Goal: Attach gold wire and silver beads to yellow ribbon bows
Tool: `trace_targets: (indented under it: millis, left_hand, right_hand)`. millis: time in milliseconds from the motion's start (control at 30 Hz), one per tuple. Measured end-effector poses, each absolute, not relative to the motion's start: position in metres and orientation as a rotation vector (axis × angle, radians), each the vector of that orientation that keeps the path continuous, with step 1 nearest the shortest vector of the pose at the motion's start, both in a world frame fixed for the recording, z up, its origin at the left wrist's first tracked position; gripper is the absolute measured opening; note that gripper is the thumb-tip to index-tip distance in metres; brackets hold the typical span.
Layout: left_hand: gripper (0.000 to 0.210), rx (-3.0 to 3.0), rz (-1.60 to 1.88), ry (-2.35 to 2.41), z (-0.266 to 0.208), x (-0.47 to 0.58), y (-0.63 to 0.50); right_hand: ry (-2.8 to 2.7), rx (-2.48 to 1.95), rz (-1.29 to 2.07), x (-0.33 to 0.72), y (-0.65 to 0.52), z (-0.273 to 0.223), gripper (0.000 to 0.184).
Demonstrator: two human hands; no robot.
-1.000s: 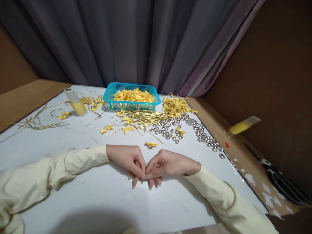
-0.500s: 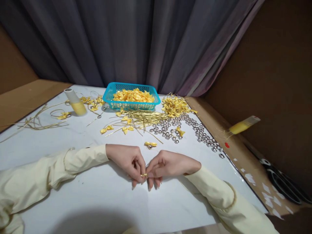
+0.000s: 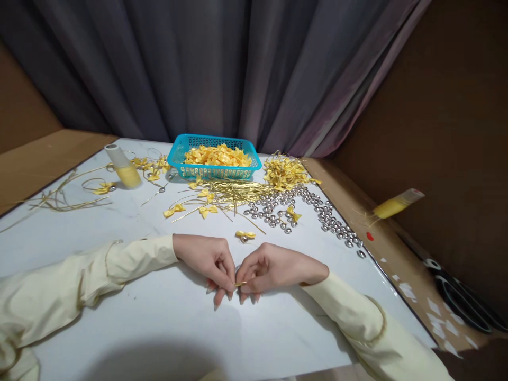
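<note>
My left hand (image 3: 210, 264) and my right hand (image 3: 270, 272) meet low over the white table, fingertips almost touching. Pinched between them is a short piece of gold cord (image 3: 239, 284); most of it is hidden by the fingers. Both hands are closed on it, the other fingers curled beneath. Just beyond them lies a yellow bow with a silver ring (image 3: 245, 236). Farther off, a bundle of gold cords (image 3: 234, 191) and several loose yellow bows (image 3: 208, 211) are spread out.
A blue basket (image 3: 216, 172) of yellow bows stands at the back. Silver rings (image 3: 329, 217) spread to the right below a pile of corded bows (image 3: 286, 172). A glue bottle (image 3: 126, 168) stands left; another bottle (image 3: 397, 203) and black scissors (image 3: 460, 296) lie right.
The gold cord between my fingertips has shifted slightly to the right, and my left thumb has moved closer to my right fingers. Everything else on the table stays in place.
</note>
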State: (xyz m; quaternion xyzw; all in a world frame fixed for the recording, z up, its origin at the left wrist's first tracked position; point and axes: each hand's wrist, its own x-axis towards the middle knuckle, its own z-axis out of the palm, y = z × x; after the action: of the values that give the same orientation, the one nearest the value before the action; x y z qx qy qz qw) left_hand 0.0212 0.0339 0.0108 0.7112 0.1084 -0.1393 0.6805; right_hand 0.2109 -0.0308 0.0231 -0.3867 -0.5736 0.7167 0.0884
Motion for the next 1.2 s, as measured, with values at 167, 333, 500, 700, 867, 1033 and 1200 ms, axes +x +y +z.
trace_targets:
  millis: [167,333,500,700,867,1033,1200]
  left_hand:
    - [0.029,1.601,-0.3,0.238,0.0079,0.0208,0.0344]
    - [0.029,1.597,-0.307,0.253,0.0076,0.0211,0.0343]
    - [0.027,1.6,-0.303,0.249,0.0082,0.0214,0.034]
    - [0.023,1.605,-0.302,0.25,0.0092,0.0217,0.0335]
    - [0.024,1.606,-0.298,0.269,0.0089,0.0212,0.0335]
    - [0.024,1.598,-0.296,0.262,0.0083,0.021,0.0339]
    - [0.025,1.604,-0.294,0.269,0.0087,0.021,0.0336]
  right_hand:
    - [-1.813,-1.211,1.996,0.2118,-0.0315,0.0235,0.019]
    - [-1.935,-1.234,1.872,0.2114,-0.0325,0.0254,0.019]
    - [-1.938,-1.188,1.898,0.2104,-0.0328,0.0282,0.017]
    - [-1.919,-1.172,1.911,0.2098,-0.0322,0.028,0.015]
    - [-1.907,-1.183,1.92,0.2108,-0.0313,0.0261,0.014]
    - [-1.901,-1.179,1.932,0.2115,-0.0309,0.0256,0.016]
    - [-1.879,-1.17,1.952,0.2115,-0.0309,0.0246,0.017]
